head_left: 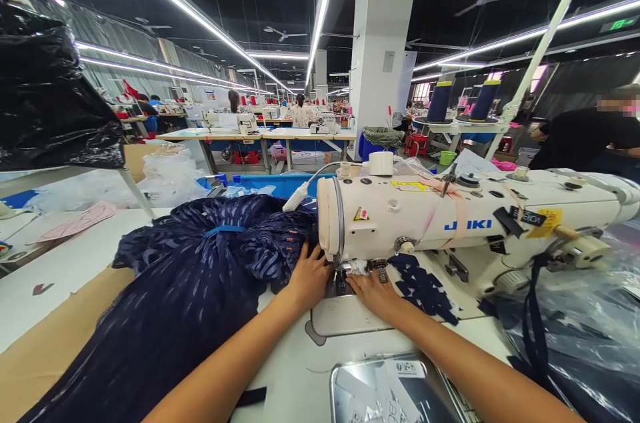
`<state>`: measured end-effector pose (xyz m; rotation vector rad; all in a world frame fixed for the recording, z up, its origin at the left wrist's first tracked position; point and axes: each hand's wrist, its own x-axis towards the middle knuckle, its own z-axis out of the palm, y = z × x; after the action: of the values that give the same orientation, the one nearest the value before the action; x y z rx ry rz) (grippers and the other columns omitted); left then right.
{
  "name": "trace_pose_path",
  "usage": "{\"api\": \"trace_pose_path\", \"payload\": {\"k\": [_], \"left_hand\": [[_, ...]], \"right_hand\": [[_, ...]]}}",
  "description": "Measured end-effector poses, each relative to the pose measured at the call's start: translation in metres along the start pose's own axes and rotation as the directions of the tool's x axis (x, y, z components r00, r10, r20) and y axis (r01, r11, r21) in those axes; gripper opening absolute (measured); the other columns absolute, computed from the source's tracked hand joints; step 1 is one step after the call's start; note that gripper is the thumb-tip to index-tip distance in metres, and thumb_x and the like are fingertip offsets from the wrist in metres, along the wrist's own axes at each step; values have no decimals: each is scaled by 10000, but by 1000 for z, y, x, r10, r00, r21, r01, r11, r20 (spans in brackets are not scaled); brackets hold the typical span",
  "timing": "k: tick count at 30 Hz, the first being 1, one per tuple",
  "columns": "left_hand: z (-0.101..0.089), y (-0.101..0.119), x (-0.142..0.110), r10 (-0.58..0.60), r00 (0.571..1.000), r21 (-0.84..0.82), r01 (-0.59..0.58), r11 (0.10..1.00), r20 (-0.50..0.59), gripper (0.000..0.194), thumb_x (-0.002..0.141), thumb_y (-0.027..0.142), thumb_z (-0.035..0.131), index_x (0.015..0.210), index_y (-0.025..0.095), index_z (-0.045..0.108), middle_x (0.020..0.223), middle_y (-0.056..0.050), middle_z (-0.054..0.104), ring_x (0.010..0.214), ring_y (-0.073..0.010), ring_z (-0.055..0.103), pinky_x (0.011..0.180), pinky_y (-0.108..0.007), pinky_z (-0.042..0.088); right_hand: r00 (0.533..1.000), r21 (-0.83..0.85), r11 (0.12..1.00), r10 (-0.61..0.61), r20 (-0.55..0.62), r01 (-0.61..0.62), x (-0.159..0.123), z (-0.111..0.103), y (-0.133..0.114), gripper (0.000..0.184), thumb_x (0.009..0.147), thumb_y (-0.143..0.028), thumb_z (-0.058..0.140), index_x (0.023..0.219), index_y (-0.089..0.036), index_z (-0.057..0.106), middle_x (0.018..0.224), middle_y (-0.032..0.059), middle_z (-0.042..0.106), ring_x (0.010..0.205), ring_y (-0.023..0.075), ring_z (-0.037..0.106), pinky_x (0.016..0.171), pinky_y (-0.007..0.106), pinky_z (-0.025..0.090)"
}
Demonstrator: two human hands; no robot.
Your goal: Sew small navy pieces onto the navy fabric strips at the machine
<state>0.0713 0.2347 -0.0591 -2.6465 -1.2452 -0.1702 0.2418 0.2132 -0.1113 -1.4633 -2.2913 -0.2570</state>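
Found a small dark piece, apparently navy fabric (341, 285), beneath the needle area of a white JUKI sewing machine (380, 213), between the two hands. Noted its long axis running roughly near to far, though too small and shaded to confirm. Judged to lie just beyond the fingertips of the bare right hand (374, 291), toward the left, and to the right of the bare left hand (309, 278). Assessed the right hand as slightly nearer.

Observed the left hand palm down, fingers spread and extended forward, not clenched, close beside a large gathered navy cloth bundle with pale streaks (185, 303), bound by a bright blue band (225, 229). Saw no firm grip there. Observed the right hand low over the pale machine bed (350, 317), fingers extended leftward, tips close to the dark piece. Could not tell whether pinching or merely pressing, with the fingertips too indistinct.

Recorded both forearms angled inward from the lower corners, converging at the needle area. Logged loose navy fabric scraps (423, 286) to the right of the right hand, and a shiny silver metal tray (334, 396) nearer the body, below the machine bed.
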Motion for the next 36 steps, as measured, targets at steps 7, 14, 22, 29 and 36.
{"api": "trace_pose_path", "payload": {"k": [7, 14, 22, 29, 36], "left_hand": [[-21, 25, -37, -11, 989, 3, 10, 1000, 150, 271, 725, 179, 590, 987, 125, 633, 1160, -131, 584, 1232, -341, 359, 1018, -553, 248], [-68, -20, -147, -78, 885, 33, 105, 994, -459, 314, 811, 45, 373, 997, 157, 600, 1079, -85, 616, 964, -186, 541, 866, -339, 409], [-57, -44, -185, 56, 982, 314, 4, 949, -182, 120, 808, 121, 515, 884, 192, 575, 1072, -38, 608, 1005, -217, 491, 869, -378, 325], [6, 4, -138, 337, 930, 79, -328, 941, -149, 245, 839, 193, 527, 605, 175, 457, 499, 49, 487, 505, -102, 392, 526, -287, 261], [-2, -2, -85, 139, 988, -85, -144, 986, -67, 51, 724, 177, 510, 774, 166, 512, 826, -21, 611, 770, -167, 522, 727, -312, 376]], "right_hand": [[980, 78, 986, -132, -147, 145, -17, 22, 22, 348, 885, -270, 331, 1002, -199, 651, 800, 120, 676, 737, 277, 635, 689, 450, 516], [937, 254, 902, -334, -101, 349, -31, -21, 0, 317, 826, -253, 446, 1076, -223, 639, 1102, 107, 628, 988, 264, 600, 809, 373, 519], [969, 722, 691, -195, 149, 28, 6, -19, -104, 473, 836, -297, 407, 1279, -139, 459, 1078, 126, 605, 988, 216, 579, 894, 343, 453], [998, 631, 773, 57, 19, -56, 83, 23, -117, 413, 868, -281, 361, 1207, -81, 485, 1117, 185, 582, 1083, 263, 530, 898, 404, 432], [996, 641, 768, -50, 70, -7, 72, 0, -103, 353, 895, -249, 313, 1092, -136, 583, 1078, 117, 633, 1019, 209, 583, 871, 356, 468]]}}
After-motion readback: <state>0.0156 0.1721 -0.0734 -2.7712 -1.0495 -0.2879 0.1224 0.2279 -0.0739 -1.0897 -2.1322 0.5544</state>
